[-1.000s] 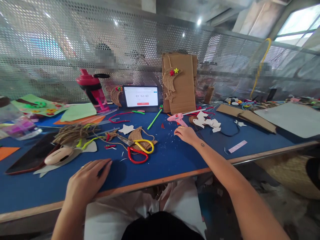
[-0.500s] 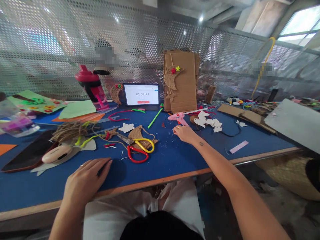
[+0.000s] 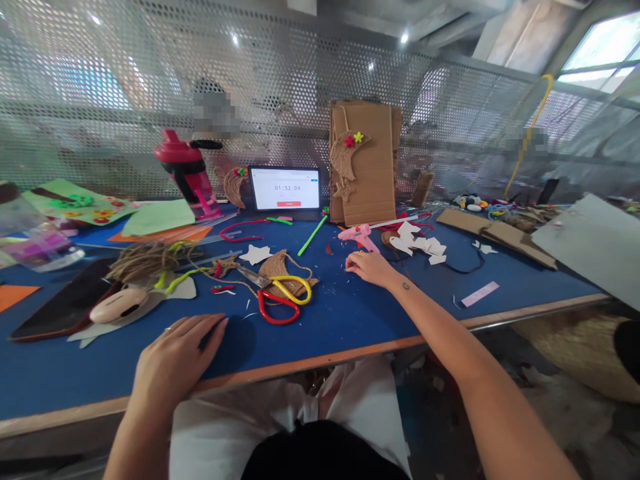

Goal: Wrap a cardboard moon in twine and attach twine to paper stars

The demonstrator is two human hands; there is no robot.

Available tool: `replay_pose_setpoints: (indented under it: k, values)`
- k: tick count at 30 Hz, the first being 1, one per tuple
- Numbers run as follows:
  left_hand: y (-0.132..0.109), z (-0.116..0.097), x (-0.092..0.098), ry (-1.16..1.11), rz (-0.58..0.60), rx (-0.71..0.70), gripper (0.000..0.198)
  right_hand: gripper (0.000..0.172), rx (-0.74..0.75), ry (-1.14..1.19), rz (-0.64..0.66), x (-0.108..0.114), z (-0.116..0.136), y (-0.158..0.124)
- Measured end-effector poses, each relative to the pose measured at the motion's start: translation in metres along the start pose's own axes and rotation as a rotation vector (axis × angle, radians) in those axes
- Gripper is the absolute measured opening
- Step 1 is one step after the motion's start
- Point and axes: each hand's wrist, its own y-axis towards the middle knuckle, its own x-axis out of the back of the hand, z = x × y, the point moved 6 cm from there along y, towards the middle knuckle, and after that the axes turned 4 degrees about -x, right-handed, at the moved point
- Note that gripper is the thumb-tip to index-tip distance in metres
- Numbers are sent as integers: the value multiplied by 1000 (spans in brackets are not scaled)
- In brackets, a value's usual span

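Note:
My left hand rests on the blue table near its front edge, fingers stretched out and holding nothing. Just in front of the pink glue gun, my right hand is low over the tabletop with its fingertips drawn together. Whatever they may pinch is too small to make out. Between the hands lie scissors with one red and one yellow handle, partly over a twine-covered crescent. A white paper star lies behind them, and a green pipe cleaner farther back.
A tablet showing a timer stands at the back, beside upright cardboard with a twine moon hung on it. A pink bottle stands left of the tablet. White paper scraps lie right of the glue gun. Twine is heaped at left.
My right hand has drawn slightly toward me, away from the glue gun's handle, its fingers curling lower over the table. My left hand stays resting. The view has shifted slightly.

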Motion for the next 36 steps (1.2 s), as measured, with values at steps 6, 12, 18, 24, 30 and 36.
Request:
replay_pose_setpoints:
  k: [6, 12, 18, 24, 30, 36]
  values:
    - [-6, 2, -4, -28, -30, -2, 37, 7, 31, 15, -23, -3, 1, 4]
    - [-7, 3, -4, -42, -22, 6, 35, 8, 11, 8, -37, -5, -2, 6]
    - [-6, 3, -4, -30, -25, 1, 36, 10, 12, -87, -27, -6, 2, 8]
    - [-5, 2, -5, -41, -33, -7, 36, 16, -9, -128, -49, -6, 4, 8]
    - [-8, 4, -6, -41, -7, 18, 35, 15, -39, -83, -96, -5, 6, 12]
    - [-6, 2, -2, -33, -37, -9, 38, 14, -15, -75, -65, -11, 9, 17]
